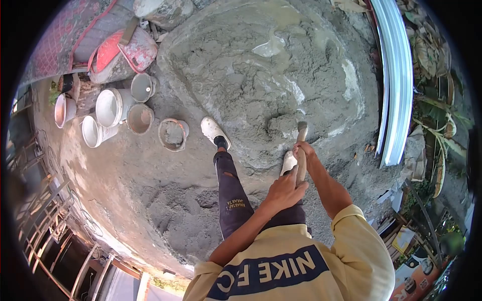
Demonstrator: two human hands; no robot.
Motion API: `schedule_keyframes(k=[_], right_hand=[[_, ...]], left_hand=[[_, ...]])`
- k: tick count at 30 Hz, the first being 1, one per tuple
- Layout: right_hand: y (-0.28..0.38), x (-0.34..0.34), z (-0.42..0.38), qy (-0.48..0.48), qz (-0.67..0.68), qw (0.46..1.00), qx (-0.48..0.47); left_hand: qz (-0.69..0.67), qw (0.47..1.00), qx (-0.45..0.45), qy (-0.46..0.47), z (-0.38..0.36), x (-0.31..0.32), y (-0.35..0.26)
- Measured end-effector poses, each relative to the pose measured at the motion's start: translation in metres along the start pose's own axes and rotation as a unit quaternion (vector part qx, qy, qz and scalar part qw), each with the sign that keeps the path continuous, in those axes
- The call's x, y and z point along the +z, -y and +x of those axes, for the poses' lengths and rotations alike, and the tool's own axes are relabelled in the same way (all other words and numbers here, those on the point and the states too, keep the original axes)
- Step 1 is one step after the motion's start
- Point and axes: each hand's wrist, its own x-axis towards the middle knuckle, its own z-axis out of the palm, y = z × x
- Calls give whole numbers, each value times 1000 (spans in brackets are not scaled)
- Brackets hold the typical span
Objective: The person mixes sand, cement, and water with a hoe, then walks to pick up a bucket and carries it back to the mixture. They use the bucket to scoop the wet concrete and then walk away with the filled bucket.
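My left hand [288,190] is wrapped round the lower part of a pale wooden handle, near my body. Farther along the same handle, my right hand [303,149] grips it closer to the head. The tool looks like a hoe [302,168]; its dark metal head meets the wet grey cement mix [236,75], and the blade itself is hidden. That mix spreads wide in front of me, lumpy, with watery patches. My white shoes [215,131] stand at its near edge, the right one partly behind the handle.
Several buckets [109,107] stand to the left; the nearest bucket [173,134] holds grey material. Behind them lies a red item [123,52] on a cement-covered lump. Corrugated metal sheets [396,85] run along the right. Loose grey sand [175,215] lies near my left leg.
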Motion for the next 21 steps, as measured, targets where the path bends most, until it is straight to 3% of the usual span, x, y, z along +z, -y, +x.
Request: schedule_keyframes(k=[3, 6, 7, 9, 11, 14, 17, 21], right_hand=[[-7, 62, -28, -16, -116, 992, -44], [-6, 95, 16, -18, -200, 979, -46], [-16, 125, 9, -9, -241, 970, -33], [-41, 185, -28, -21, -268, 958, -101], [-63, 227, -35, -1, -340, 934, -107], [-90, 285, -33, 67, -506, 857, -66], [-125, 326, -15, 105, -523, 844, -56], [-194, 368, -19, 104, -585, 803, -45]], left_hand=[[-65, 992, 45, -99, -24, -13, 11], [-101, 986, 14, -136, -57, -46, 18], [-121, 977, 7, -175, -70, -57, 20], [-141, 967, -27, -211, -96, -71, 20], [-169, 946, -32, -274, -114, -71, 28], [-161, 906, -33, -389, -134, -67, 39], [-225, 880, -45, -417, -169, -67, 41], [-321, 798, -11, -510, -185, -41, 61]])
